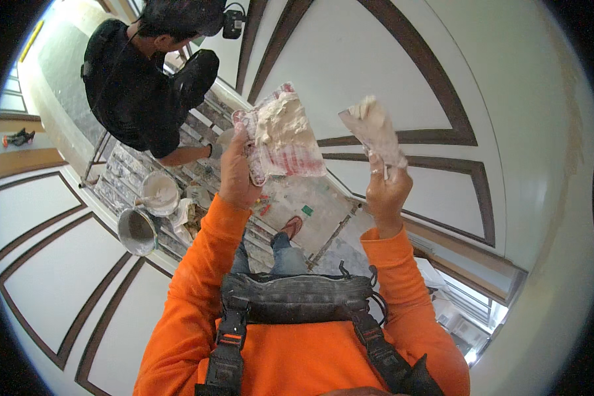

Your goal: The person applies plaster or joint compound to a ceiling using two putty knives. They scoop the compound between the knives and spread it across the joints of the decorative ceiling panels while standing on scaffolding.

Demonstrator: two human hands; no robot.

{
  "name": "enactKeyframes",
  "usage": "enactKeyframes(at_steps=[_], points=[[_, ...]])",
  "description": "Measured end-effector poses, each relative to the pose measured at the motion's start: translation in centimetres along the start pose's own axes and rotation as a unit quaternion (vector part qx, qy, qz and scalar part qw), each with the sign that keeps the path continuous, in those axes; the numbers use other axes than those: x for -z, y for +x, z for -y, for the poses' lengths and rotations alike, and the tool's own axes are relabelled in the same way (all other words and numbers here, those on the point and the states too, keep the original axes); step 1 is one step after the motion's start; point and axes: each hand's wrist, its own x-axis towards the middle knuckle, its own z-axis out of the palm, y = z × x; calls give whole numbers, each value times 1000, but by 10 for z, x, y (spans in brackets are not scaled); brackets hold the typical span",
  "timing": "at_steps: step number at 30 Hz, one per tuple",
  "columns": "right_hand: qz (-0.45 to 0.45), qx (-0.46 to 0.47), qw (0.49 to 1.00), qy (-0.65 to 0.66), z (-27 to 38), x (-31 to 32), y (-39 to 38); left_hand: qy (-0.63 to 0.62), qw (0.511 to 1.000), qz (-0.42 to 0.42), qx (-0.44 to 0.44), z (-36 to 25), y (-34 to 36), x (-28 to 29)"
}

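My left hand [239,173] is closed around the edge of a reddish, putty-smeared flat board [289,162]. A thick heap of cream-coloured putty [280,120] lies across the board's upper part. In my right hand [388,193] is a putty knife [381,137], its broad blade pointing up and coated with the same putty. The knife is held apart from the board, to its right. My fingers wrap its handle, which is mostly hidden.
A person in black [129,92] crouches at the upper left on a slatted platform [122,173]. Two buckets, one with whitish paste [160,191] and one grey inside [137,231], stand left of me. White walls [369,59] with dark brown bands surround the platform. My sandalled foot [293,227] shows below.
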Motion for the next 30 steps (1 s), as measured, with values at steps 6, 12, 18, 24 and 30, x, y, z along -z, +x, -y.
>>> enactKeyframes(at_steps=[6,12,18,24,30], points=[[42,194,971,-136,-25,-46,-37,-23,998,-9,61,13,11,34],[87,11,988,-130,-68,-28,-42,52,994,-59,73,-4,3,15],[100,-44,994,-20,-4,-3,-10,81,996,-26,11,-12,7,10],[201,203,953,-98,16,-24,26,286,955,47,-70,1,24,44],[292,226,919,-141,-1,-17,8,122,990,-59,40,-2,25,40]])
